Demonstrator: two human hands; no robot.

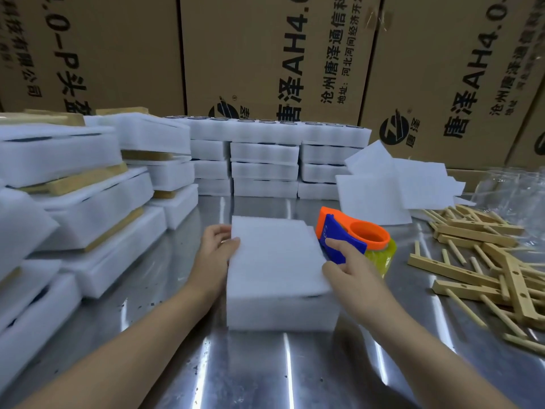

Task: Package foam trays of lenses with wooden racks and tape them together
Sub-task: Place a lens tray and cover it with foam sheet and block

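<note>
A white foam tray stands on the steel table in front of me, covered by a thin white foam sheet. My left hand holds the sheet's left edge, thumb on top and fingers at the far corner. My right hand pinches the sheet's right edge. An orange and blue tape dispenser with a yellowish tape roll sits just right of the tray, touching my right fingers. The lenses inside the tray are hidden.
Stacks of foam trays line the back; taped packs with wooden racks pile up on the left. Loose foam sheets lie at the back right. Wooden racks are heaped on the right. Cardboard boxes form the back wall.
</note>
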